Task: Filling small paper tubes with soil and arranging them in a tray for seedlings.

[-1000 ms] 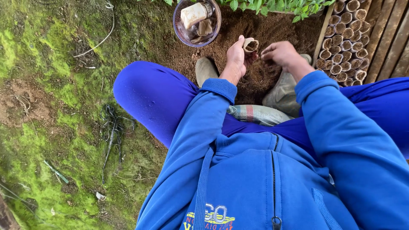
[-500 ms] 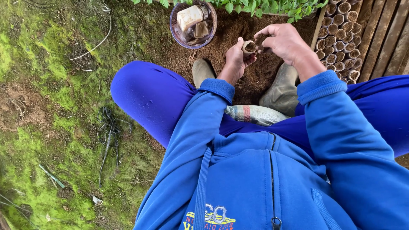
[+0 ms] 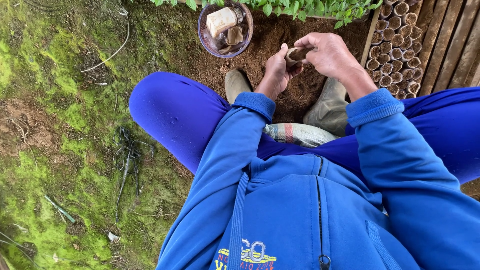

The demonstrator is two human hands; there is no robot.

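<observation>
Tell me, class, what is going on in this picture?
A person in blue clothes sits on the ground, working over a patch of loose brown soil. The left hand grips a small soil-filled pot, and the right hand closes over its top. To the right, rows of similar small filled pots stand packed together beside wooden slats. A round bowl holding a pale container sits beyond the hands, near green seedlings. Moss covers the ground on the left.
</observation>
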